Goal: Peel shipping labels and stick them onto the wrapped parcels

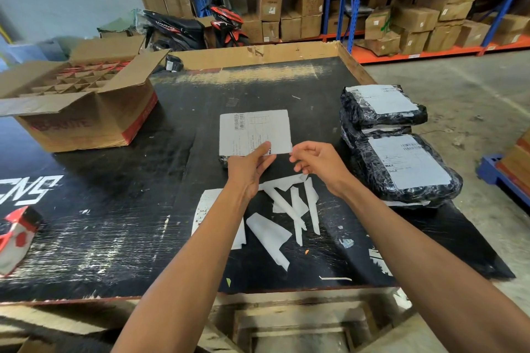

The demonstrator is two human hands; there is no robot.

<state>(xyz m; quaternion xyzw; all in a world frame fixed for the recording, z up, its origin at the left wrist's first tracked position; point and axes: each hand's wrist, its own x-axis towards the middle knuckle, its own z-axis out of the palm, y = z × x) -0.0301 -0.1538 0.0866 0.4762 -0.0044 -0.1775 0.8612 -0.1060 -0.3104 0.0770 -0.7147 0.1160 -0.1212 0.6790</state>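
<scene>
A white shipping label (253, 130) with a barcode is held up over the black table (114, 209). My left hand (249, 169) pinches the label's lower edge between thumb and fingers. My right hand (318, 163) is at the label's lower right corner with its fingers curled; whether it grips the corner I cannot tell. Just behind my left hand a dark wrapped parcel (223, 160) peeks out, mostly hidden. To the right, black wrapped parcels carrying white labels lie stacked: a near one (407, 169) and a far one (381, 106).
White peeled backing strips (289, 209) and a sheet of labels (205, 206) lie on the table below my hands. An open cardboard box (80, 100) with dividers stands at the left. A red and white object (17, 235) sits at the left edge. Shelves of cartons stand behind.
</scene>
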